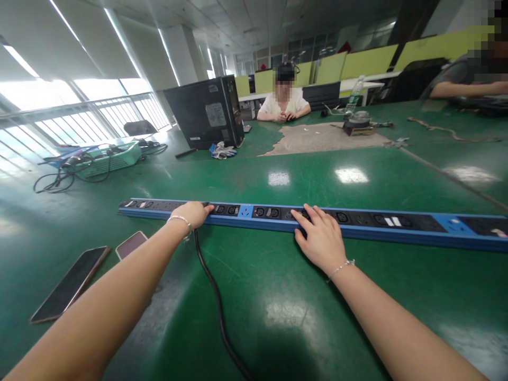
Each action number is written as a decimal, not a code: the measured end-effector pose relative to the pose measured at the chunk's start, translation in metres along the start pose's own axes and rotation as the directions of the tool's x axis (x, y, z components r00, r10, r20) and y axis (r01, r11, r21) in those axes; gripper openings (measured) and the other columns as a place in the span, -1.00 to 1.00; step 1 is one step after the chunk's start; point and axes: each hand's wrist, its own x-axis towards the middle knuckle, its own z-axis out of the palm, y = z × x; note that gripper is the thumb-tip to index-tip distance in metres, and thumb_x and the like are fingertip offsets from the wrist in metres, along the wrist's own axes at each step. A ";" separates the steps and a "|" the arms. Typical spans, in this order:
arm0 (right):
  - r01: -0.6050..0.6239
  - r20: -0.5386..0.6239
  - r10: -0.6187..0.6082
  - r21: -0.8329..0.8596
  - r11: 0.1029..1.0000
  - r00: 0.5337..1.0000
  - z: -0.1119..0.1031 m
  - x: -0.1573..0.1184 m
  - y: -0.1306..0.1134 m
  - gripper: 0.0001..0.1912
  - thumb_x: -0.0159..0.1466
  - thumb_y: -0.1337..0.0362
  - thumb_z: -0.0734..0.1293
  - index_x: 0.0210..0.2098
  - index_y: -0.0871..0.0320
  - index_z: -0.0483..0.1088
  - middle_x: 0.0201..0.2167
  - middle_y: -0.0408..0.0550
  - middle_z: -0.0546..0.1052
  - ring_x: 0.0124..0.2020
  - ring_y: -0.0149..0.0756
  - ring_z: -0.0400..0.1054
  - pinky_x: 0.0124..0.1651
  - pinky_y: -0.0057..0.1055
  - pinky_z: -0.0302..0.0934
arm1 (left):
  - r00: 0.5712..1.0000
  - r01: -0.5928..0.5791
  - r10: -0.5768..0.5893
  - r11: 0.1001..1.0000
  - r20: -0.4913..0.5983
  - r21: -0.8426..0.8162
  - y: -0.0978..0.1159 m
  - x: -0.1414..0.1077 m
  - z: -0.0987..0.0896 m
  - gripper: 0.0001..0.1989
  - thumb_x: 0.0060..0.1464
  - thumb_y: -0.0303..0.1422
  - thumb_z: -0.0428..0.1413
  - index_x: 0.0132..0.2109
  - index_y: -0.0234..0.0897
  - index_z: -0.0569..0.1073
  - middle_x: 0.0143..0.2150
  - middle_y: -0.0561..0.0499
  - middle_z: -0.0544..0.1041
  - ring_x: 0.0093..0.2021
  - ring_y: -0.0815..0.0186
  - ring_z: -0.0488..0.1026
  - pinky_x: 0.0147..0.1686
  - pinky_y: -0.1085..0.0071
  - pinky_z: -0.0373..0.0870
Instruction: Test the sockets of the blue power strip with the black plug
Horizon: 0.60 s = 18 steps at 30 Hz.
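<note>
A long blue power strip (pixel 246 211) with black sockets lies across the green table (pixel 238 275). My left hand (pixel 192 214) is closed at the strip's left part, its fingers pressed round the end of a black cable (pixel 216 291). The cable runs from under that hand down toward the bottom edge; its plug is hidden by the fingers. My right hand (pixel 322 238) rests on the strip right of its middle, fingers spread over the sockets and nothing held.
Two phones (pixel 71 286) (pixel 132 245) lie at the left. Farther back are a green basket (pixel 115 159) with cables, a black computer case (pixel 204 111), gloves (pixel 223 151), a bottle (pixel 355 95) and a metal device (pixel 359 121). Two people sit across the table.
</note>
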 end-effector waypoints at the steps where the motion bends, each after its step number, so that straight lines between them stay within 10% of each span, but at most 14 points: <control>1: -0.002 -0.003 0.002 -0.003 1.000 1.000 0.000 0.000 0.000 -0.57 0.22 0.24 0.22 0.09 -0.04 0.33 0.17 -0.02 0.31 0.18 -0.10 0.11 0.15 -0.12 0.02 | 1.000 -0.008 0.007 1.000 -0.027 -0.012 0.000 -0.001 0.002 -0.38 0.12 0.03 -0.24 -0.16 -0.33 0.54 -0.30 -0.29 0.59 -0.25 0.06 0.53 -0.21 0.27 0.37; 7: -0.001 -0.003 0.001 -0.036 0.999 1.000 -0.001 0.000 0.000 -0.58 0.25 0.22 0.21 0.10 -0.03 0.32 0.16 -0.02 0.32 0.18 -0.12 0.13 0.14 -0.14 0.05 | 0.993 -0.070 0.067 0.997 -0.094 -0.030 -0.005 -0.010 0.005 -0.44 0.17 -0.09 -0.28 -0.12 -0.27 0.52 -0.31 -0.23 0.59 -0.28 0.11 0.53 -0.26 0.30 0.37; 13: 0.002 0.007 -0.002 -0.029 1.000 1.000 -0.002 -0.001 0.000 -0.59 0.25 0.22 0.20 0.10 -0.02 0.32 0.16 -0.01 0.33 0.18 -0.11 0.14 0.14 -0.12 0.05 | 0.927 0.099 -0.145 0.984 -0.346 -0.147 -0.022 -0.040 -0.062 -0.34 0.17 -0.03 -0.37 -0.30 -0.32 0.53 -0.45 -0.20 0.55 -0.33 0.06 0.51 -0.34 0.26 0.37; 18: 0.013 0.002 -0.013 -0.034 0.999 1.000 -0.001 -0.001 0.001 -0.58 0.25 0.23 0.20 0.10 0.00 0.32 0.16 0.01 0.32 0.18 -0.10 0.13 0.14 -0.11 0.06 | 0.965 0.136 -0.195 0.946 -0.178 -0.296 -0.027 -0.048 -0.086 -0.37 0.14 0.00 -0.32 -0.54 -0.24 0.46 -0.68 -0.06 0.44 -0.41 0.13 0.48 -0.35 0.32 0.35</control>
